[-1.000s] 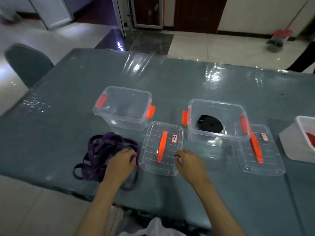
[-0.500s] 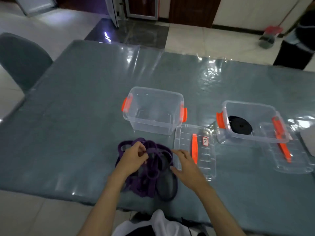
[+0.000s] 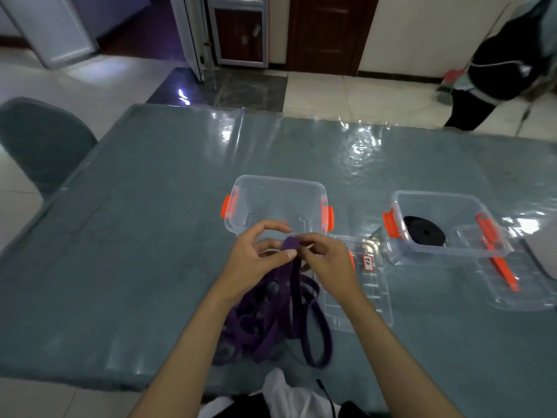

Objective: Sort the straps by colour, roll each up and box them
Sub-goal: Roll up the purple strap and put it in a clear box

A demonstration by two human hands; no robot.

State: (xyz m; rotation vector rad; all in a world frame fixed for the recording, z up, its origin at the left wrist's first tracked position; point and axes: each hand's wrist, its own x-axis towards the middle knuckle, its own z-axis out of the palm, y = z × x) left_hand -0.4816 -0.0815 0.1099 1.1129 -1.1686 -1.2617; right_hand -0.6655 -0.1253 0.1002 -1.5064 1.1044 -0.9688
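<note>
Pinching one end of the purple strap [image 3: 291, 245]

Left hand [image 3: 256, 263] and right hand [image 3: 327, 260] both pinching it, just above the tabletop [image 3: 135, 236], in front of the empty clear box [image 3: 277, 203].

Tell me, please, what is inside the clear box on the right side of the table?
Inside the right clear box lies one rolled black strap, flat on the bottom near its left wall. Nothing else shows through the clear walls; whether anything lies under the roll is hidden.
</note>
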